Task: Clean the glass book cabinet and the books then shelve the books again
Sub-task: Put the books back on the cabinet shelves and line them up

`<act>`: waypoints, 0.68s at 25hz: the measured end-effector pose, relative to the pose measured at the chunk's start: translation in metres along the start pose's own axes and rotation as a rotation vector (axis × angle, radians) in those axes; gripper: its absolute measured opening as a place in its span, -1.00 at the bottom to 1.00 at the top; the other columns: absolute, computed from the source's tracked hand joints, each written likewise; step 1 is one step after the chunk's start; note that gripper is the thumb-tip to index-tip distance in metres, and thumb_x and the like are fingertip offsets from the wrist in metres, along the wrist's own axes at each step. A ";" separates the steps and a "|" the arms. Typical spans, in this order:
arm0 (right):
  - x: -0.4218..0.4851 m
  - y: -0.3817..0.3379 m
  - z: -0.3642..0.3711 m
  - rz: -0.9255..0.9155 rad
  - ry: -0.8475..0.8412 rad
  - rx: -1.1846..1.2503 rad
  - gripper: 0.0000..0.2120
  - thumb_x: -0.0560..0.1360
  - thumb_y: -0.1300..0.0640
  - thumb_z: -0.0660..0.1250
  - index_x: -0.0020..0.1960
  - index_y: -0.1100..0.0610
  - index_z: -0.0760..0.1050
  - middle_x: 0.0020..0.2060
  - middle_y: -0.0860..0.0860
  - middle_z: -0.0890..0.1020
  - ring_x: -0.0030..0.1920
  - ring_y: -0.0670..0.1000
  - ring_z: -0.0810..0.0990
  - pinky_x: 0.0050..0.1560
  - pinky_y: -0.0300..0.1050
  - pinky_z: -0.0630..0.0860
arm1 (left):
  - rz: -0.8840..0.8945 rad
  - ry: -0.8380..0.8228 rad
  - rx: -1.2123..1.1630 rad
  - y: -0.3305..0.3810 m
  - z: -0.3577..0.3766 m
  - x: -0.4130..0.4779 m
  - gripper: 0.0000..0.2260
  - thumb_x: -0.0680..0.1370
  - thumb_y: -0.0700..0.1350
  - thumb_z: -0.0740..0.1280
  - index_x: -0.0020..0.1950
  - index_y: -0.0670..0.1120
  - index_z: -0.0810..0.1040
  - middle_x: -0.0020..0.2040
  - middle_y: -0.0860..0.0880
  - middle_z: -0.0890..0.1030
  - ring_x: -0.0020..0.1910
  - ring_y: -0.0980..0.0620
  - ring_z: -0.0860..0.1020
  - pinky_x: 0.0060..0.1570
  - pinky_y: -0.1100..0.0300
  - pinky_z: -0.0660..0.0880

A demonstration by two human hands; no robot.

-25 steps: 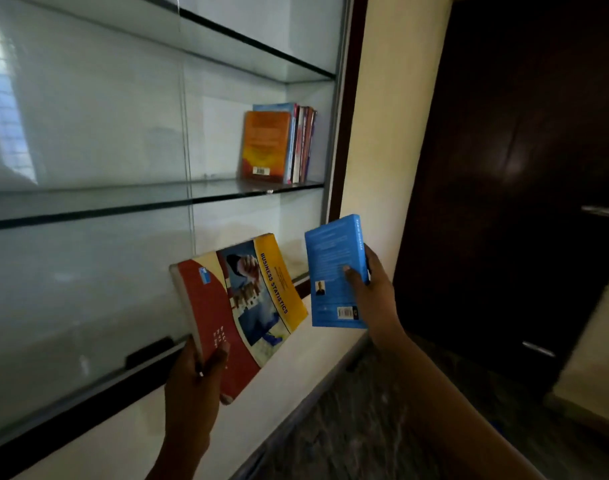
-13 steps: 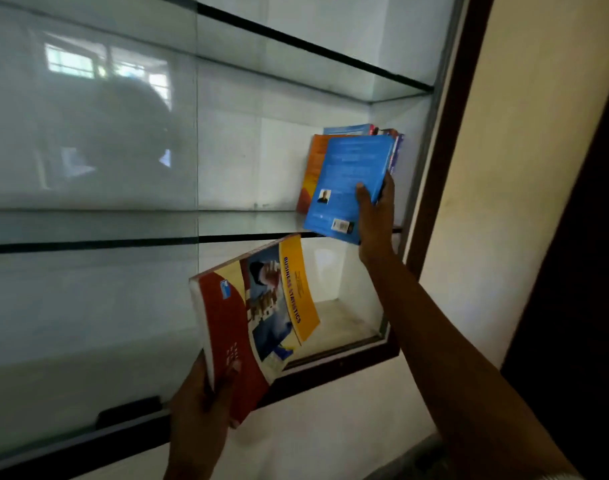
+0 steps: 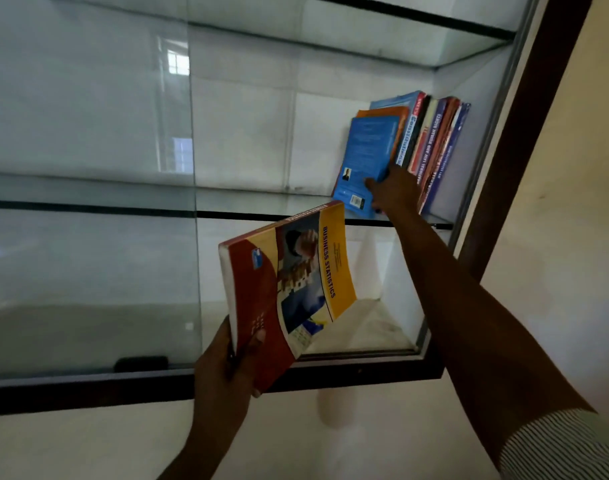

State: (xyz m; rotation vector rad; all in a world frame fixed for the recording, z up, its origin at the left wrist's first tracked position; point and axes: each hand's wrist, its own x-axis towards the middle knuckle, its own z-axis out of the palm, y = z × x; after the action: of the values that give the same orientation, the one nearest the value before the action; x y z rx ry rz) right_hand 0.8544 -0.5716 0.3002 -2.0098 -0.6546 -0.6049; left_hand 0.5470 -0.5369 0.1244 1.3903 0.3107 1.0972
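Right hand [image 3: 395, 190] holds blue book [image 3: 367, 161] against shelved books [image 3: 434, 147]; left hand [image 3: 227, 368] grips Business Statistics book [image 3: 289, 289].

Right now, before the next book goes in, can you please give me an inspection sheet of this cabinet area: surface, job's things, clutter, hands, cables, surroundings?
Surface: glass shelf, carrying books at its right end.
Job's things: blue book tilted against the row of books; Business Statistics book held tilted in front of the cabinet, below that shelf.
Clutter: nothing seen.
Grippers: right hand grips the blue book near its lower edge; left hand grips the Business Statistics book at its bottom corner.
Cables: nothing seen.
Surroundings: glass door covers the cabinet's left part; dark wooden frame; pale wall.
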 end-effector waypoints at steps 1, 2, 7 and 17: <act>-0.001 -0.001 0.000 -0.015 -0.018 0.013 -0.58 0.46 0.04 0.40 0.20 0.27 0.46 0.11 0.19 0.59 0.05 0.19 0.61 0.03 0.09 0.56 | -0.001 0.019 -0.018 0.000 0.001 0.000 -0.45 0.23 0.39 0.39 0.10 0.15 0.48 -0.05 0.15 0.67 -0.07 0.08 0.65 -0.43 0.27 0.54; -0.003 -0.001 -0.001 -0.034 -0.005 0.019 -0.60 0.45 0.06 0.41 0.17 0.28 0.48 0.09 0.20 0.60 0.03 0.19 0.61 0.02 0.11 0.56 | 0.002 0.037 -0.030 0.004 0.003 0.001 -0.54 0.30 0.30 0.39 0.10 0.14 0.49 -0.05 0.10 0.67 -0.06 0.02 0.65 -0.43 0.26 0.54; 0.003 -0.001 0.007 -0.018 0.004 0.122 -0.62 0.44 0.10 0.43 0.08 0.36 0.47 0.02 0.27 0.61 -0.03 0.23 0.63 -0.05 0.17 0.58 | 0.164 0.080 0.008 0.029 0.007 0.027 -0.56 0.30 0.19 0.41 0.13 0.13 0.48 0.02 0.05 0.65 0.02 0.12 0.62 -0.20 0.21 0.61; 0.013 -0.018 0.016 0.072 0.009 -0.080 -0.50 0.44 -0.04 0.41 0.17 0.31 0.44 0.13 0.22 0.54 0.16 0.18 0.52 0.11 0.02 0.45 | 0.439 0.166 0.037 0.065 0.028 0.098 -0.43 0.37 0.32 0.30 0.24 -0.01 0.41 0.03 0.11 0.57 -0.10 0.31 0.59 -0.38 0.45 0.48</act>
State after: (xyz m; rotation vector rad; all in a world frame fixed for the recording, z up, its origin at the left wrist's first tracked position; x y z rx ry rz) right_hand 0.8547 -0.5473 0.3119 -2.0944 -0.5581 -0.6049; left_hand 0.5895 -0.4923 0.2285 1.4406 0.1464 1.5787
